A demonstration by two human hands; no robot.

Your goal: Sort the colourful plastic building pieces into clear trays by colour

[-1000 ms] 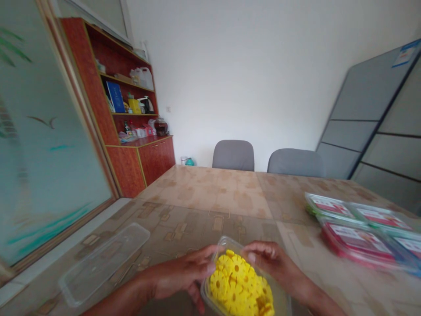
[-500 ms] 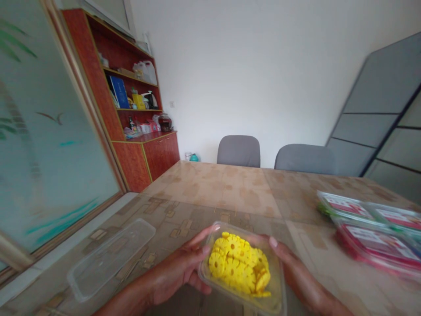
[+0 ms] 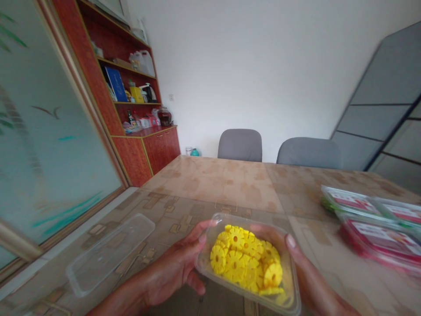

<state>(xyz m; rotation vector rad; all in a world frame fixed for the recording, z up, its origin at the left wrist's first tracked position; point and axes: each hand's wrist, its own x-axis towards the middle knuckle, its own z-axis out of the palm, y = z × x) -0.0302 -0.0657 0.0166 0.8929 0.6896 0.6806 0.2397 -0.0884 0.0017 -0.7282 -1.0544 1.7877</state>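
Observation:
A clear plastic container (image 3: 291,281) without its lid is held between my two hands above the near part of the table. Inside lie several yellow notched discs with centre holes (image 3: 235,263), heaped toward the left and middle. My left hand (image 3: 179,265) grips the container's left side, thumb near the rim. On the right side, my right hand (image 3: 296,259) closes around the wall, with its fingers partly seen through the plastic. A clear rectangular lid (image 3: 112,252) lies flat on the table to the left of my left hand.
At the right of the patterned table (image 3: 210,180) sit several closed clear boxes, one with red contents (image 3: 381,245) and one with green contents (image 3: 351,202). Two grey chairs (image 3: 240,145) stand at the far edge. A red-brown cabinet (image 3: 141,149) is back left.
The container has shifted slightly to the right and up in my hands, and the yellow pieces inside have slid and rearranged. The view has tilted a little downward.

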